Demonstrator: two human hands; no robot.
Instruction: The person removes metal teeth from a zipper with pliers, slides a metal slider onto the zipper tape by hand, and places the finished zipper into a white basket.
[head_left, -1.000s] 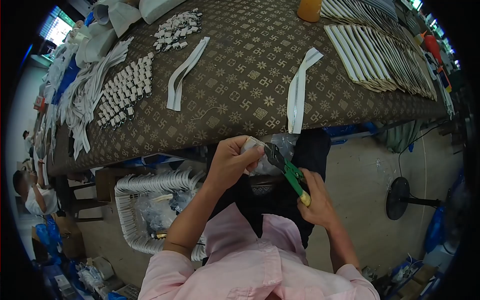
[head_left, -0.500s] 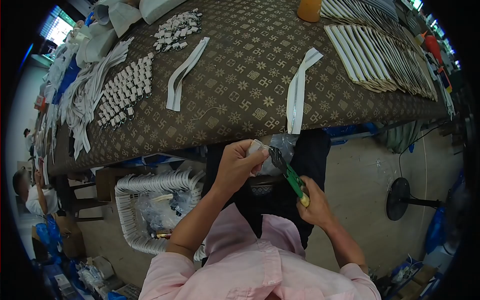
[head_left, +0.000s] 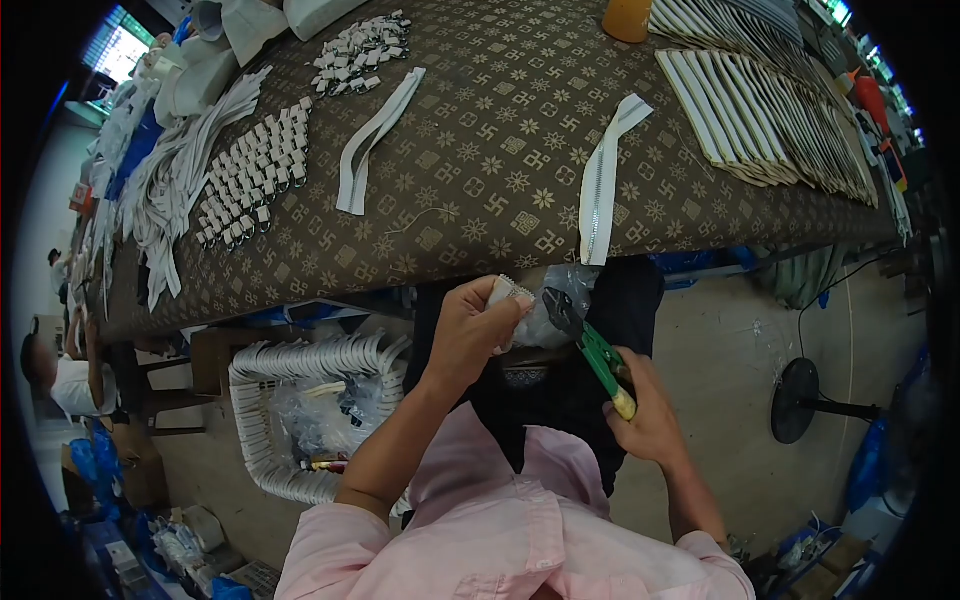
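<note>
My left hand (head_left: 473, 328) pinches a white zipper (head_left: 508, 291), bent so that its row of teeth shows above my fingers. In my right hand (head_left: 641, 412) are pliers (head_left: 602, 362) with green and yellow handles. Their dark jaws point up and left, a little apart from the zipper. Two more pieces lie on the patterned cloth: a white zipper strip (head_left: 598, 195) with metal teeth near the table's front edge, and a folded white strip (head_left: 366, 150) farther left. A clear plastic bag (head_left: 560, 300) is on my lap behind the pliers.
Rows of small white pieces with metal parts (head_left: 255, 175) and a loose heap of them (head_left: 362, 52) sit on the table (head_left: 470, 190). Stacked zipper strips (head_left: 760, 125) lie right, by an orange container (head_left: 626, 20). A white woven basket (head_left: 245, 420) stands below left. Another person (head_left: 75, 375) is far left.
The pliers have come away from the zipper, moving right and slightly down with my right hand; a gap now shows between them. My left hand keeps its pinch.
</note>
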